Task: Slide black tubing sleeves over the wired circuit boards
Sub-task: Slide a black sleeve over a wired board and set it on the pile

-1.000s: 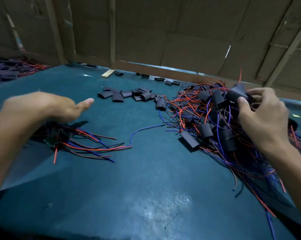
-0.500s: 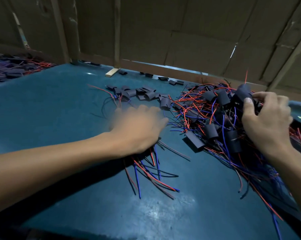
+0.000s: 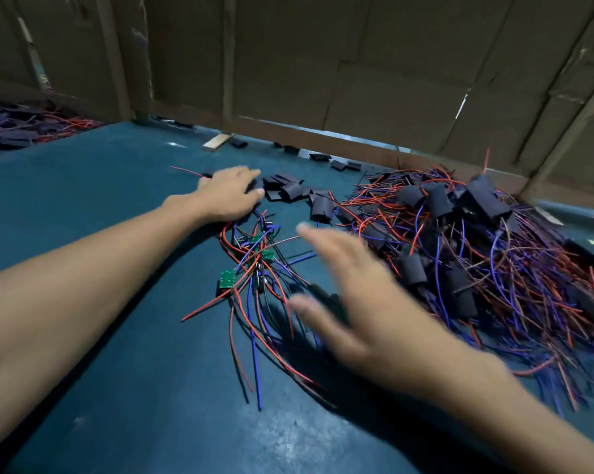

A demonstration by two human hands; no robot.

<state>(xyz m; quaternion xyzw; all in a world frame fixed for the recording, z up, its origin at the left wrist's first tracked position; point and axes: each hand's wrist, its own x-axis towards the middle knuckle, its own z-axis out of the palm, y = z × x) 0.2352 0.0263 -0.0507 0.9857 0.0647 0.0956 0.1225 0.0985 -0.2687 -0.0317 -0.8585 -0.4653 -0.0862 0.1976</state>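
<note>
A small bundle of bare green circuit boards [image 3: 227,278] with red, blue and black wires lies mid-table. Just beyond it sits a loose group of short black tubing sleeves [image 3: 288,190]. My left hand [image 3: 228,195] reaches to the left end of that group, fingers bent down onto the table; what lies under its fingers is hidden. My right hand [image 3: 353,295], blurred, hovers over the table right of the bare boards with fingers spread and nothing in it. A big heap of sleeved boards [image 3: 476,254] with tangled wires fills the right side.
The table top [image 3: 100,186] is dark teal. A cardboard wall [image 3: 374,80] closes off the back, with a few stray sleeves [image 3: 340,164] and a small wood strip [image 3: 215,142] along its foot. Another wire heap [image 3: 18,128] lies far left.
My left hand dragged the bare wired boards from the left to mid-table, let go and reached on to the loose sleeves. My right hand released the sleeved board on the heap and swung left, open.
</note>
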